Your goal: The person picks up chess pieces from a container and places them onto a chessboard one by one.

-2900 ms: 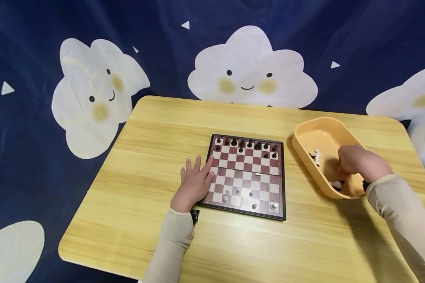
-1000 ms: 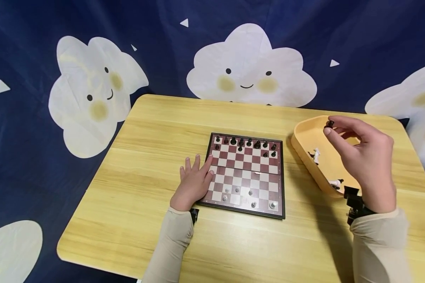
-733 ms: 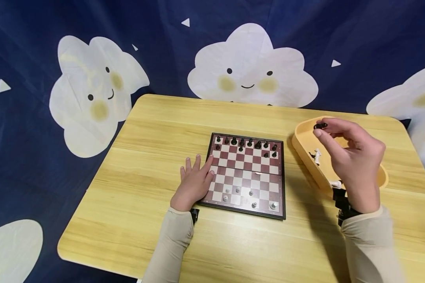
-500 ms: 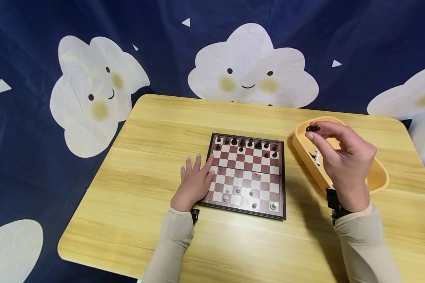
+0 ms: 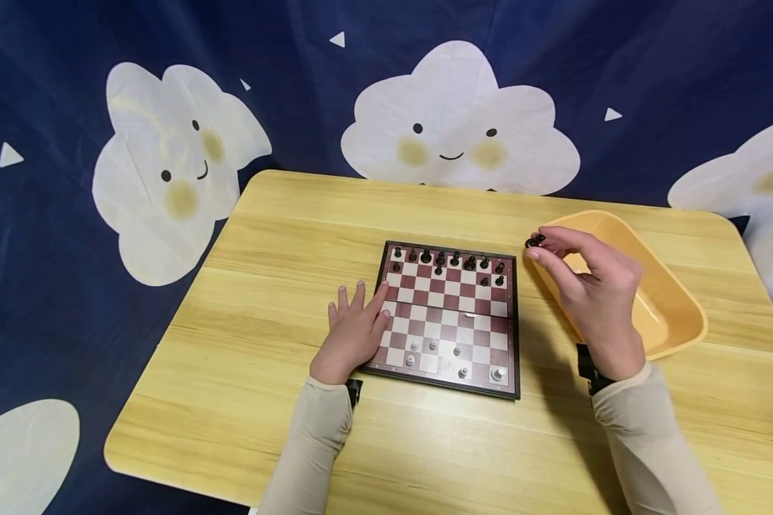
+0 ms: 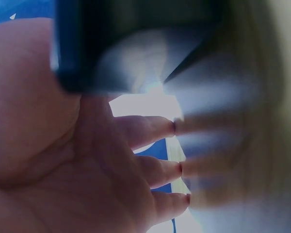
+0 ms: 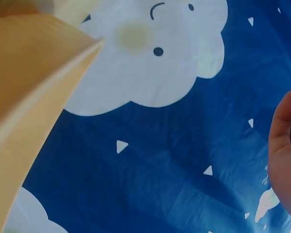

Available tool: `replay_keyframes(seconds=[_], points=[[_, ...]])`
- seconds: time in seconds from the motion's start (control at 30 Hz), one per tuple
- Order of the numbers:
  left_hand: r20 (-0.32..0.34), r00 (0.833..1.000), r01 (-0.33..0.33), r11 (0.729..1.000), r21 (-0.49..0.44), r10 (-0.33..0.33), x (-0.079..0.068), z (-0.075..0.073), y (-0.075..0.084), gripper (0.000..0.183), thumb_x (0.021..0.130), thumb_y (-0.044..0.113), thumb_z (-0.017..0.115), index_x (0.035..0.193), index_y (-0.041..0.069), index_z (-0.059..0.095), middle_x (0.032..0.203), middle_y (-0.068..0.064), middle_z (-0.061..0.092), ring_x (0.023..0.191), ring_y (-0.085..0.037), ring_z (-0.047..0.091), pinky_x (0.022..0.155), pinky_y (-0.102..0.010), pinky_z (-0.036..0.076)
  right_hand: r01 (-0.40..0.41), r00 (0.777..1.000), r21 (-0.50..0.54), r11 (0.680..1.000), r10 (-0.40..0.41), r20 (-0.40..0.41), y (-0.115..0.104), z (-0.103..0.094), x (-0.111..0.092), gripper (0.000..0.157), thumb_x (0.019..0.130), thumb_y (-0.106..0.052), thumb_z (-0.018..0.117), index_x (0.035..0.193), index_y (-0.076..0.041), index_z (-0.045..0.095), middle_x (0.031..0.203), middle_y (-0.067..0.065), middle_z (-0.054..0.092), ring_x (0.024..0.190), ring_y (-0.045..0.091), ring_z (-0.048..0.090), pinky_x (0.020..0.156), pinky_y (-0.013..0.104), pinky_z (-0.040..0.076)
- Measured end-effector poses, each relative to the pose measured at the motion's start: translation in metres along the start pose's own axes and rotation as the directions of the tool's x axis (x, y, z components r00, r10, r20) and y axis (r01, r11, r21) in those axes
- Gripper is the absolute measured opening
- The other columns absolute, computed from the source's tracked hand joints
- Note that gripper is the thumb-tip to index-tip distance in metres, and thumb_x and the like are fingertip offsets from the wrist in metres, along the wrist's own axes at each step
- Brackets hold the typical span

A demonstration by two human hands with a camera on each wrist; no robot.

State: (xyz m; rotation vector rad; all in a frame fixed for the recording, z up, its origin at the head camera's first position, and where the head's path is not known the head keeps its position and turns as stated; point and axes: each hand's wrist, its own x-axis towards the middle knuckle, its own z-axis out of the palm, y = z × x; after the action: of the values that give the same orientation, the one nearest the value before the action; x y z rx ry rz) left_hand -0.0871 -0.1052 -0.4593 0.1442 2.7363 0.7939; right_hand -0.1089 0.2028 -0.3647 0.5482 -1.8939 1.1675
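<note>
Between thumb and fingertips, my right hand (image 5: 592,286) pinches a black chess piece (image 5: 535,242) above the gap between board and bin. My left hand (image 5: 351,336) lies with fingers spread along the left edge of the chessboard (image 5: 447,307), fingertips on the rim. Black pieces line the board's far side, such as a black piece (image 5: 469,263) in the back row, with several more in front. Toward the near side stand several white pieces, among them a larger white piece (image 5: 499,374) in the corner. In the left wrist view the left fingers (image 6: 160,170) are extended.
An orange bin (image 5: 657,286) stands right of the board, partly behind the right hand; the pieces seen in it earlier are hidden. The wooden table (image 5: 232,400) has rounded corners. Behind it hangs a blue curtain (image 5: 296,86) with cloud prints.
My right hand came up out of the orange bin with a black chess piece and moved left toward the board, tilting the piece. The left hand stayed in place on the board's edge.
</note>
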Motion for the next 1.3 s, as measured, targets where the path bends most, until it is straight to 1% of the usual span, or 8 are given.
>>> replay_keyframes(seconds=[0.07, 0.2, 0.3, 0.5, 0.77, 0.97, 1.13, 1.3], points=[[0.001, 1.000, 0.000, 1.000, -0.001, 0.000, 0.000, 0.000, 0.000, 0.055, 0.111, 0.033, 0.044, 0.164, 0.021, 0.034, 0.168, -0.028, 0.016, 0.154, -0.054, -0.004, 0.120, -0.069, 0.000, -0.008, 0.999, -0.010, 1.000, 0.008, 0.052, 0.004, 0.001, -0.003, 0.020, 0.081, 0.001, 0.086, 0.098, 0.008, 0.078, 0.085, 0.020, 0.076, 0.081, -0.006, 0.065, 0.074, 0.012, 0.049], [0.002, 1.000, 0.000, 1.000, -0.005, 0.000, 0.000, 0.000, 0.000, 0.055, 0.111, 0.033, 0.044, 0.164, 0.021, 0.034, 0.168, -0.028, 0.016, 0.154, -0.054, -0.004, 0.120, -0.069, 0.000, -0.017, 0.986, -0.075, 0.997, 0.029, 0.164, 0.013, 0.002, -0.009, 0.028, 0.076, 0.012, 0.085, 0.102, 0.003, 0.079, 0.087, 0.012, 0.078, 0.080, -0.006, 0.064, 0.070, 0.008, 0.046], [0.001, 1.000, 0.000, 1.000, -0.002, 0.000, 0.001, 0.000, 0.000, 0.055, 0.111, 0.033, 0.044, 0.164, 0.022, 0.034, 0.168, -0.028, 0.015, 0.154, -0.054, -0.004, 0.120, -0.069, 0.000, -0.007, 0.974, -0.117, 0.993, 0.033, 0.224, 0.017, 0.007, -0.013, 0.027, 0.078, 0.008, 0.086, 0.104, -0.001, 0.080, 0.087, 0.008, 0.079, 0.079, -0.003, 0.066, 0.071, 0.007, 0.045], [0.003, 1.000, 0.006, 1.000, 0.002, -0.006, 0.001, 0.000, -0.001, 0.055, 0.111, 0.033, 0.044, 0.164, 0.022, 0.034, 0.169, -0.027, 0.015, 0.154, -0.053, -0.004, 0.120, -0.068, 0.000, -0.014, 0.961, -0.114, 0.993, 0.045, 0.274, 0.023, 0.016, -0.018, 0.025, 0.081, 0.005, 0.085, 0.104, -0.002, 0.080, 0.089, 0.004, 0.078, 0.076, 0.006, 0.069, 0.074, 0.011, 0.051], [-0.002, 1.000, 0.007, 1.000, 0.016, -0.007, 0.002, 0.000, -0.001, 0.055, 0.111, 0.033, 0.043, 0.164, 0.022, 0.034, 0.168, -0.027, 0.016, 0.154, -0.054, -0.003, 0.120, -0.069, 0.001, 0.006, 0.937, -0.163, 0.987, 0.051, 0.346, 0.033, 0.025, -0.027, 0.017, 0.085, 0.000, 0.084, 0.102, -0.002, 0.079, 0.091, 0.008, 0.077, 0.079, 0.017, 0.067, 0.075, 0.013, 0.047], [-0.001, 1.000, 0.004, 1.000, 0.019, -0.004, 0.002, 0.000, -0.002, 0.055, 0.111, 0.033, 0.043, 0.164, 0.022, 0.033, 0.168, -0.028, 0.016, 0.154, -0.054, -0.003, 0.120, -0.069, 0.001, 0.018, 0.912, -0.197, 0.980, 0.064, 0.405, 0.042, 0.032, -0.035, 0.021, 0.084, 0.000, 0.084, 0.104, -0.003, 0.079, 0.093, 0.009, 0.077, 0.083, 0.024, 0.065, 0.071, 0.025, 0.043], [0.001, 1.000, 0.002, 1.000, 0.019, -0.002, 0.003, 0.001, -0.002, 0.055, 0.111, 0.033, 0.042, 0.164, 0.022, 0.033, 0.168, -0.028, 0.016, 0.154, -0.054, -0.003, 0.120, -0.069, 0.001, -0.025, 0.863, -0.262, 0.965, 0.154, 0.482, 0.044, 0.036, -0.038, 0.017, 0.089, -0.004, 0.080, 0.106, -0.004, 0.079, 0.097, 0.010, 0.077, 0.084, 0.027, 0.065, 0.074, 0.037, 0.048], [0.002, 1.000, 0.001, 1.000, 0.014, -0.001, 0.002, 0.001, -0.001, 0.055, 0.111, 0.033, 0.042, 0.164, 0.022, 0.033, 0.168, -0.028, 0.016, 0.154, -0.054, -0.003, 0.120, -0.069, 0.001, -0.063, 0.796, -0.305, 0.950, 0.232, 0.559, 0.046, 0.041, -0.039, 0.017, 0.092, -0.005, 0.077, 0.108, -0.003, 0.079, 0.107, 0.013, 0.078, 0.101, 0.034, 0.071, 0.087, 0.051, 0.054]])
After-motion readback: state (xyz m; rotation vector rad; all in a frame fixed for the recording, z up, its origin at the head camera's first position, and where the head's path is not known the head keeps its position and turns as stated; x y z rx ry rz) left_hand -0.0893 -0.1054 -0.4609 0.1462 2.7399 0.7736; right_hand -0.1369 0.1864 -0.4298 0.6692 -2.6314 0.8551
